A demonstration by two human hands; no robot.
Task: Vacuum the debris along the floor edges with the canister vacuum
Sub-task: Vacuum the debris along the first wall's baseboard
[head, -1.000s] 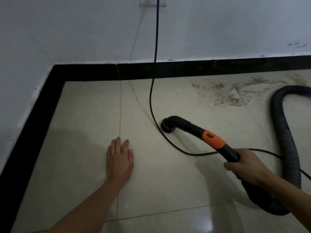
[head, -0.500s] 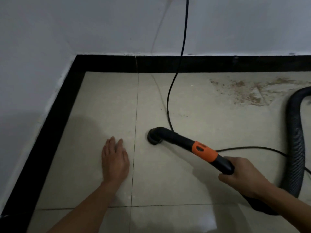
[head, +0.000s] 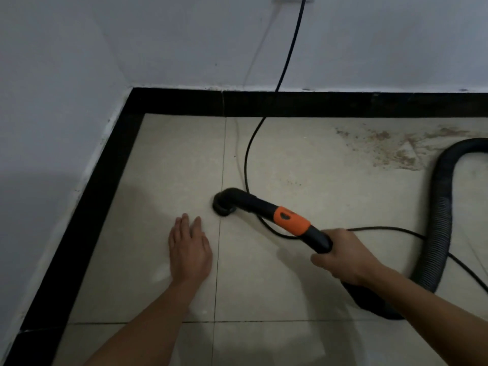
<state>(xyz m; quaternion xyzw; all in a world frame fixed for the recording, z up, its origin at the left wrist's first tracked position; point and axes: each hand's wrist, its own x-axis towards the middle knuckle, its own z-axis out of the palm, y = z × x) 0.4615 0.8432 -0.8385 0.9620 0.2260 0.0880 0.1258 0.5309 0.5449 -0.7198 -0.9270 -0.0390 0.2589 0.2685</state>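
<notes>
Vacuum nozzle [head: 221, 206]: round black mouth set down on the beige floor tile [head: 163, 167], sitting on the grout line that runs toward the far wall.
Nozzle and left hand: the mouth lies just beyond and to the right of the fingertips, near them but not touching.
Wand [head: 290, 220]: curved black tube with an orange collar, slanting back and to the right from the nozzle into the right hand.
Right hand [head: 343, 256]: fingers wrapped round the black grip just behind the orange collar.
Left hand [head: 190, 249]: palm flat on the tile, fingers straight and holding nothing.
Hose [head: 435, 228]: ribbed black tube, emerging from under the right forearm, climbing the right side and bending off the right edge.
Power cord [head: 247, 154]: thin black line hanging down the far wall, curving across the floor, passing under the wand and on to the right beneath the hose.
Debris [head: 390, 149]: brown crumbly patch close to the far wall on the right, well apart from the nozzle.
Floor border [head: 317, 104]: black strip along both walls, meeting in the corner at upper left.
Walls [head: 184, 48]: pale and plain.
</notes>
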